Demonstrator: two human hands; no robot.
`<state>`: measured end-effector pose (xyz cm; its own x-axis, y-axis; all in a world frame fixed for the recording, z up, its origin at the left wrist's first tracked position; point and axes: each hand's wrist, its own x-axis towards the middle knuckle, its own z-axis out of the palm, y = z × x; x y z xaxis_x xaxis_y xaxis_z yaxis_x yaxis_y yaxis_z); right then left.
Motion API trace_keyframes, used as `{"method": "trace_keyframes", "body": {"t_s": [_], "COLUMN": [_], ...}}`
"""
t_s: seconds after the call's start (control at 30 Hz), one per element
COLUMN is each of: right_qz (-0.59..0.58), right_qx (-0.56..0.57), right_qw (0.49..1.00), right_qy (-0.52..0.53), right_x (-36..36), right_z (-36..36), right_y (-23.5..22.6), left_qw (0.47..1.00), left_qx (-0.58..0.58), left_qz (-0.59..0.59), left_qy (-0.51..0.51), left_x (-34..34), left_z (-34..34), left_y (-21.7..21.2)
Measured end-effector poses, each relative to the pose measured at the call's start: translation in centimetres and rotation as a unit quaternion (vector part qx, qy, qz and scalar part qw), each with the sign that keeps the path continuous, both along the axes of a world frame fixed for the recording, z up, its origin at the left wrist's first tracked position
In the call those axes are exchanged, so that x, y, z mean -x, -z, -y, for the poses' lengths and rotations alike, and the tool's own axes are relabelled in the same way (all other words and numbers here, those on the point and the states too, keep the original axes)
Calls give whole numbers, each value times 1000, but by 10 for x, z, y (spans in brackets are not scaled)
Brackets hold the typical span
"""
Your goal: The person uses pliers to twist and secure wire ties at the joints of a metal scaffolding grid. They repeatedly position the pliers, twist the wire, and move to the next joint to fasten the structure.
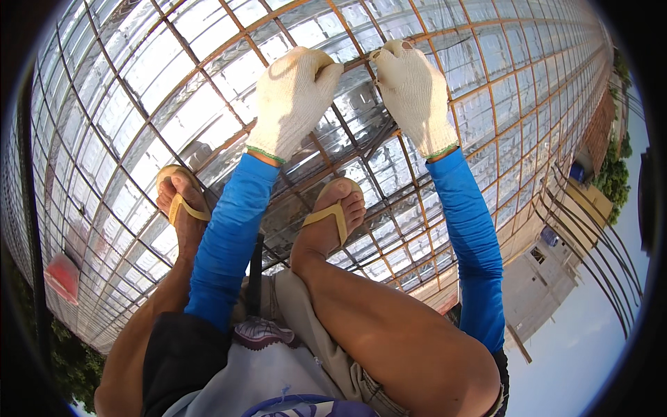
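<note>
A grid of thin rusty reinforcing bars (490,82) spreads under me, above a shiny silver surface (191,66). My left hand (293,104), in a white knit glove with a green cuff edge, is closed, thumb against curled fingers, at a bar ahead of me. Close to its right, my right hand (413,97) wears a matching glove and is closed at the same bar, fingers curled away from view. A short stretch of bar shows between the two hands. Whatever lies inside either grip is hidden or too small to make out.
My feet, in yellow flip-flops (326,221), stand on the grid near my hands. A red object (62,278) lies at the left. Several bent dark bars (590,236) stick out at the right edge, by a grey building (538,281) and trees.
</note>
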<state>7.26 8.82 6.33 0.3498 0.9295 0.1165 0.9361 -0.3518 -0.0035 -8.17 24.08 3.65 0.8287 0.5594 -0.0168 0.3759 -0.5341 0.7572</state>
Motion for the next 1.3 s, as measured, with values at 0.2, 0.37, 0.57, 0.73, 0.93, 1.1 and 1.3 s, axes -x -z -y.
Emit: {"method": "trace_keyframes", "body": {"t_s": [0.2, 0.37, 0.57, 0.73, 0.93, 1.1, 1.3], "right_qz": [22, 73, -1, -123, -193, -62, -257], "right_qx": [100, 210, 171, 67, 56, -3, -30], "right_qw": [985, 958, 978, 988, 979, 997, 913], "right_qy": [-136, -181, -118, -62, 40, 46, 315], "right_x": [-30, -40, -28, -27, -23, 0, 84], "right_z": [-18, -23, -21, -16, -18, -3, 60], "right_y": [21, 11, 26, 42, 33, 12, -65], "left_qw": [995, 986, 984, 978, 964, 948, 927], "left_qx": [59, 62, 101, 155, 221, 276, 346], "left_qz": [-75, -127, -127, -137, -113, -73, -73], "left_qy": [34, 90, 74, -6, -91, -141, -123], "left_x": [17, 14, 8, -6, -29, -29, -34], "left_z": [31, 58, 65, 69, 75, 85, 104], "left_y": [4, 7, 1, 1, -2, 12, 17]}}
